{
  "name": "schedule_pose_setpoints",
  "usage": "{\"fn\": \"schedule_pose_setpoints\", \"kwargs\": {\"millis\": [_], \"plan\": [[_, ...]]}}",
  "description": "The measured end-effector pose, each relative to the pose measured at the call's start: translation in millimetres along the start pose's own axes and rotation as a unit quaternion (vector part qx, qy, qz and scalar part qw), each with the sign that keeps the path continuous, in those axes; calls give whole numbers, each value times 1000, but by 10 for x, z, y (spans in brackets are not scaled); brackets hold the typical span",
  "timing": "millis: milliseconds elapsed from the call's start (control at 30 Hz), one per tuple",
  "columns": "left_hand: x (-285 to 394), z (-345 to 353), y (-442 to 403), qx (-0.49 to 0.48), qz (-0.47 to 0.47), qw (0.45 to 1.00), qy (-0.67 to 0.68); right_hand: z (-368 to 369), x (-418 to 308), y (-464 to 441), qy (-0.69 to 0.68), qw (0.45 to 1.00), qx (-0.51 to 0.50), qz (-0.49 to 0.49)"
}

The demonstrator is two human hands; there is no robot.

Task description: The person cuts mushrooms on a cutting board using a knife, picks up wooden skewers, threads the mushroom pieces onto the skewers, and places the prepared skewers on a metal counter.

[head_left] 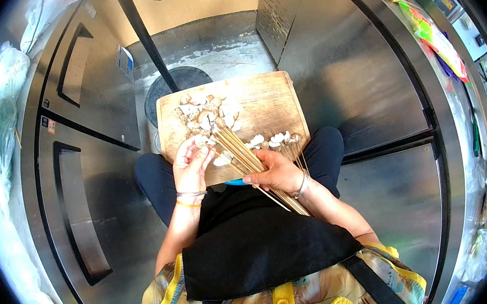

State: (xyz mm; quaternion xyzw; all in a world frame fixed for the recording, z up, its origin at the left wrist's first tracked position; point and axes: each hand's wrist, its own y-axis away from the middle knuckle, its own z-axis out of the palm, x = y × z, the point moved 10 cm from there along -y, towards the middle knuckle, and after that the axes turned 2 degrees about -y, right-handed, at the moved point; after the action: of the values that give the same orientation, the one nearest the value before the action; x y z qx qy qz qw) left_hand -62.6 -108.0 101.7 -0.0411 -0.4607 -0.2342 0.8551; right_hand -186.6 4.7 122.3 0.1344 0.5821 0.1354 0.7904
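Note:
My left hand (191, 165) pinches a small mushroom piece (201, 141) at the tip of one wooden skewer. In my right hand (280, 173) lies a thick bundle of bamboo skewers (236, 145), its ends fanning toward the middle of the board; the single skewer runs from this hand to the left fingertips. A heap of cut mushrooms (208, 110), white and brown, rests on the wooden cutting board (268, 98). Beside my right hand, several skewers threaded with mushroom pieces (277, 140) lie along the board's near right part.
The board sits over my knees. Steel cabinets (356, 55) with dark-edged doors flank me on both sides. A black pole (150, 41) rises from a round base behind the board. Plastic bags (1, 127) line the left counter; a bright packet (433, 34) lies on the right counter.

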Motion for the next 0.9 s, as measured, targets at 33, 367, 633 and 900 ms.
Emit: {"fn": "schedule_pose_setpoints", "kwargs": {"millis": [33, 367, 633, 900], "plan": [[9, -6, 0, 3, 6, 1000, -8, 6, 10, -6, 3, 1000, -7, 1], [389, 211, 141, -25, 168, 959, -226, 11, 69, -23, -2, 1000, -26, 7], [234, 384, 318, -14, 189, 931, -313, -68, 88, -37, -9, 1000, -13, -4], [-396, 134, 30, -65, 45, 916, -393, -307, -80, 16, 69, 994, 75, -46]]}}
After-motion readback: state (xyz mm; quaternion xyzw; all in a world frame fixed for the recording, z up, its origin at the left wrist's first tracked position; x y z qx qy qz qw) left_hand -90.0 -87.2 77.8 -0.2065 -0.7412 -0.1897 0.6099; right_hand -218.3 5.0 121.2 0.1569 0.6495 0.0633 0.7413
